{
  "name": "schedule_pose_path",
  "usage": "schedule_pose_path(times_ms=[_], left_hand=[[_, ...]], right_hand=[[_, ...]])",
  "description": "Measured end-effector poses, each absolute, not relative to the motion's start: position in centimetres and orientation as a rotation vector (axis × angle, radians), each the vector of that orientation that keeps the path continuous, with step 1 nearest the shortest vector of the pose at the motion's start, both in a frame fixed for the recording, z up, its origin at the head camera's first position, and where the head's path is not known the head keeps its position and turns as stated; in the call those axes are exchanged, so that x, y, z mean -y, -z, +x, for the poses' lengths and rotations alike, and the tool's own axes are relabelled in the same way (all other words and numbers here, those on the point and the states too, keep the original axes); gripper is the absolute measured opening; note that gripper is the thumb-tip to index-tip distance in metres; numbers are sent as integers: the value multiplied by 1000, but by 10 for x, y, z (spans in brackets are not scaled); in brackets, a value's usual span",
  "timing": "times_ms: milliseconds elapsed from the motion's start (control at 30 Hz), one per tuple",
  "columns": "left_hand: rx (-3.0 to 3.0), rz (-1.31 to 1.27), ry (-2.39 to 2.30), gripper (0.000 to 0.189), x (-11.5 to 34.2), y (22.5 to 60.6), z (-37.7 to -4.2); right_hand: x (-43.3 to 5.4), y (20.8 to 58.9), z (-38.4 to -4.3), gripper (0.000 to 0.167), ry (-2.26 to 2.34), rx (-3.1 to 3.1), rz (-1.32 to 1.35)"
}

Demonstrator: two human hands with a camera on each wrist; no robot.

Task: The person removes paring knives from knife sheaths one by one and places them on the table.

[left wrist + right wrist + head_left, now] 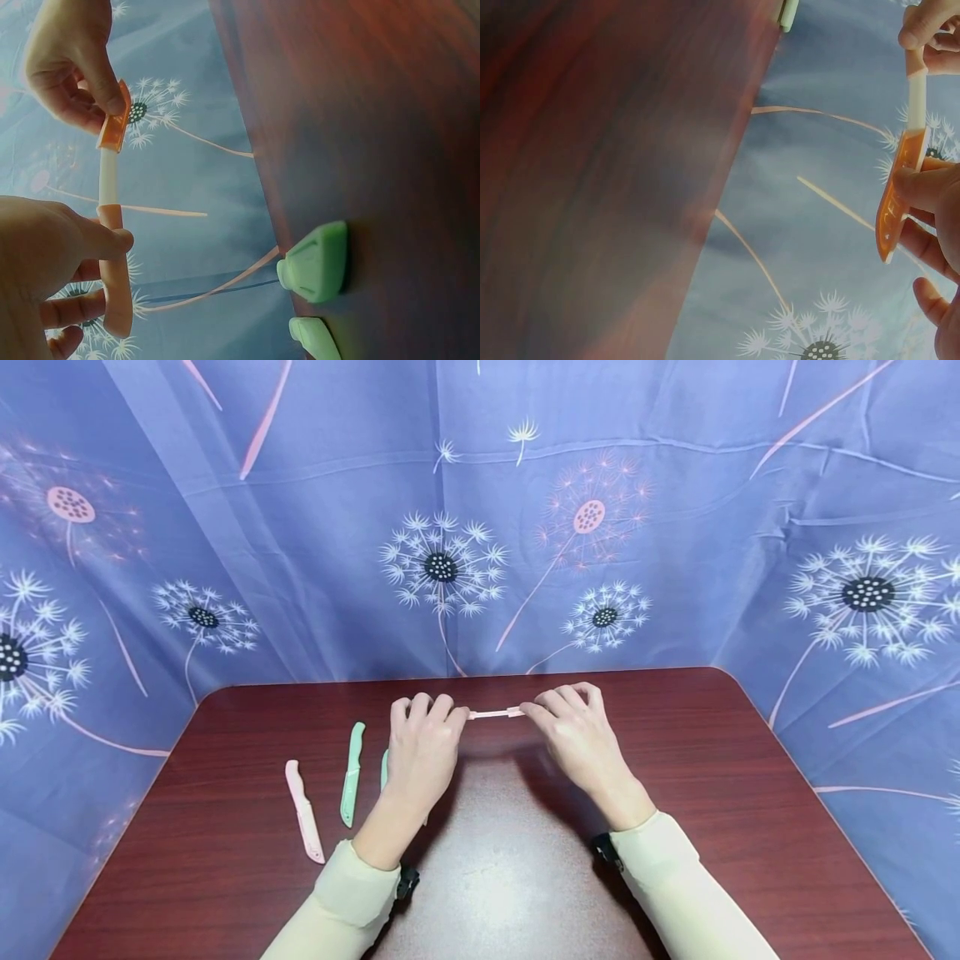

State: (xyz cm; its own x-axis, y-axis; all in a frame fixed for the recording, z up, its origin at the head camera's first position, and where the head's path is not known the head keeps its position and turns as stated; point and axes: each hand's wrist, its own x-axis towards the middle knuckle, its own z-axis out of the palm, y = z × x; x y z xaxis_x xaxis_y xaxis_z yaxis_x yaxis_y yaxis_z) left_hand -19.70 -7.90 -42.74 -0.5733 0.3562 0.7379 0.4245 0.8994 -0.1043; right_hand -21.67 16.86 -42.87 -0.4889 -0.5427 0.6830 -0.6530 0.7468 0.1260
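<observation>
Both hands hold one small knife above the far part of the table. My left hand grips its handle, pink in the head view and orange in the wrist views. My right hand pinches the matching sheath between thumb and fingers. A stretch of white blade shows between handle and sheath; the rest of the blade is inside the sheath. Left of my left arm lie a pink sheathed knife and a green sheathed knife. Another green knife is mostly hidden behind my left hand.
The dark red wooden table has rounded far corners. A blue curtain with dandelion prints hangs behind it and along its sides. Two green handle ends stand out close by in the left wrist view.
</observation>
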Motion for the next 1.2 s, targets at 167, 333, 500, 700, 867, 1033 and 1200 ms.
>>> schedule_pose_path(times_ms=[167, 333, 500, 700, 867, 1033, 1200], left_hand=[[2249, -548, 115, 9, 79, 428, -197], [2253, -537, 144, 8, 80, 429, -198], [2247, -527, 159, 9, 80, 430, -198], [2240, -532, 187, 8, 80, 431, -199], [2229, -518, 189, 6, 81, 433, -200], [2244, -514, 215, 8, 82, 433, -200], [2279, -501, 249, 9, 81, 434, -198]], right_hand=[[-170, 428, -218, 25, -196, 2206, 886], [-172, 427, -219, 27, -199, 2211, 888], [-173, 425, -219, 27, -193, 2230, 876], [-175, 423, -219, 30, -187, 2238, 869], [-178, 423, -220, 32, -195, 2228, 862], [-183, 422, -221, 33, -211, 2238, 833], [-188, 422, -221, 33, -223, 2239, 812]])
